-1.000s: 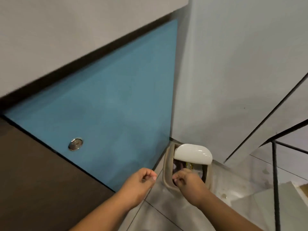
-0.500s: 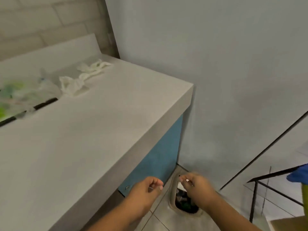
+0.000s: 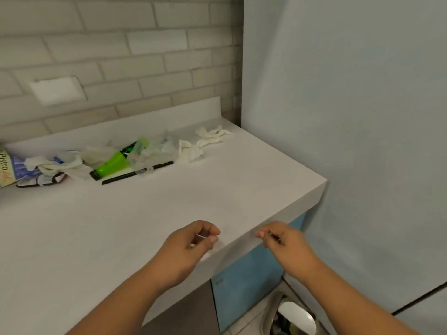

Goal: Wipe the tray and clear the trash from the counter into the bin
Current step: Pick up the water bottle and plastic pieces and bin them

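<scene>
A black tray [image 3: 137, 174] lies at the back of the white counter [image 3: 150, 213], piled with a green cup [image 3: 111, 163] and clear plastic wrap [image 3: 152, 149]. Crumpled white tissues [image 3: 191, 152] and a second tissue clump [image 3: 213, 135] rest on the counter to the tray's right. To the tray's left sit a printed packet [image 3: 6, 168] and more tissue [image 3: 56, 165]. My left hand [image 3: 193, 240] hovers over the counter's front edge with fingers curled shut. My right hand [image 3: 286, 244] hangs just past that edge, fingers pinched together. The bin [image 3: 296, 316] with its white lid stands on the floor at lower right.
A blue cabinet door [image 3: 246, 274] fills the space under the counter's right end. A pale wall [image 3: 362, 141] rises close beside the counter and bin. Grey brick tiling [image 3: 121, 56] backs the counter.
The view has swung up from the bin on the floor to the countertop. Both hands rose from over the bin to the counter's front edge, staying curled.
</scene>
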Action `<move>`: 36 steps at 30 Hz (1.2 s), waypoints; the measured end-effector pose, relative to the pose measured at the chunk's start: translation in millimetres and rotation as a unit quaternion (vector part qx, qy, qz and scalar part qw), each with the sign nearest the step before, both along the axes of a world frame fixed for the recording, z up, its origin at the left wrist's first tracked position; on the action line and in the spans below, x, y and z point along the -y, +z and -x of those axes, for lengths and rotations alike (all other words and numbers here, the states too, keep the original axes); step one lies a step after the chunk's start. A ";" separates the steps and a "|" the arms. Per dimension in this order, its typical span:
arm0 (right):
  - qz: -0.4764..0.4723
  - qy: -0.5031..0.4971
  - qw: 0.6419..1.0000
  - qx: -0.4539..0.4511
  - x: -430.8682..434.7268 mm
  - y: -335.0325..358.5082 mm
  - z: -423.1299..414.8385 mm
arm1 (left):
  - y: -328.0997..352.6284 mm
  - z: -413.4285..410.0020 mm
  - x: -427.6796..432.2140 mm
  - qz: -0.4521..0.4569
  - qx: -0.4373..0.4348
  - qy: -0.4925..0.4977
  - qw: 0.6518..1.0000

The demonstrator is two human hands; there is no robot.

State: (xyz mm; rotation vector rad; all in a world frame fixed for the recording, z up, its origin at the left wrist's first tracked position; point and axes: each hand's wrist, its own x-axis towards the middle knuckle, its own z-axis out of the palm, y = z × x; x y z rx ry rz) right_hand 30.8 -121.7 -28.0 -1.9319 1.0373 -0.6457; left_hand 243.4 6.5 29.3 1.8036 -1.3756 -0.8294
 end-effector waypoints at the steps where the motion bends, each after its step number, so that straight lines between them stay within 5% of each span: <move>1: 0.007 0.012 1.000 0.009 -1.1 4.5 -9.1 | 1.4 -8.1 -8.4 -0.002 -0.001 0.021 1.000; 20: 0.114 0.267 0.947 -0.138 -65.7 39.6 -247.6 | 2.4 -240.8 -136.4 0.002 0.044 0.212 0.976; 30: 0.145 0.337 0.921 -0.132 -116.9 25.1 -377.6 | 5.4 -407.0 -203.0 0.062 0.263 0.412 0.870; 36: 0.152 0.362 0.909 -0.142 -122.3 22.9 -412.6 | -4.2 -459.6 -195.1 0.055 0.236 0.510 0.825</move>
